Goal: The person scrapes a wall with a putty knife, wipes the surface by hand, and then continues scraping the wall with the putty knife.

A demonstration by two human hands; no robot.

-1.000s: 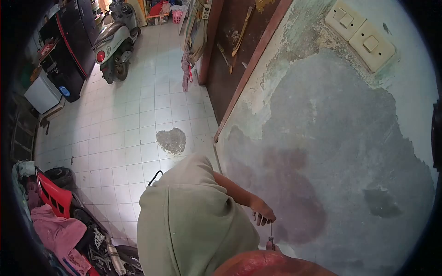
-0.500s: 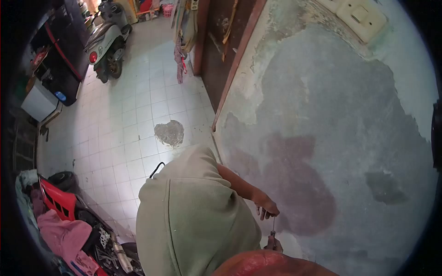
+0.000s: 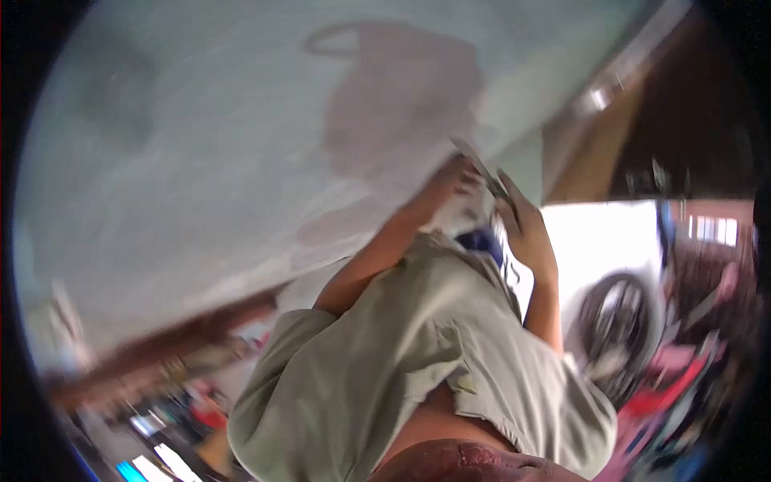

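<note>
My right hand [image 3: 526, 234] is wrapped round the dark handle of a thin-bladed hand tool [image 3: 472, 156], whose exact kind the blur hides. Its pale, narrow blade points up and to the left, close to the wall. Beside the blade, the fingers of my left hand [image 3: 459, 178] are curled and seem to pinch it. Both forearms come out of loose greenish-beige sleeves, and the shirt [image 3: 377, 337] fills the lower middle.
A grey plastered wall [image 3: 201, 161] with darker patches spreads over the upper left. To the right stand a wheel [image 3: 617, 325], a red panel [image 3: 662, 386] and pink cloth. A brown door or panel [image 3: 683, 120] is at the upper right. Blurred clutter lies at the lower left.
The view has swung round sharply: the wall has gone from the right side to the upper left. Both hands are now higher in view, with the tool still between them.
</note>
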